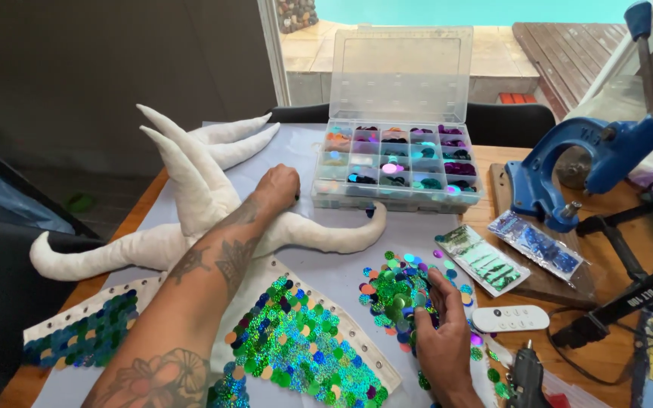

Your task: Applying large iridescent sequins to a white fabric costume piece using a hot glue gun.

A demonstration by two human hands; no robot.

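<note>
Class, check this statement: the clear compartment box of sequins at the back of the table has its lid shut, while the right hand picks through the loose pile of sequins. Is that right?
Not quite. The head view shows the compartment box with its lid open, standing upright behind the trays. The rest holds: the right hand is picking through the loose pile of sequins.
</note>
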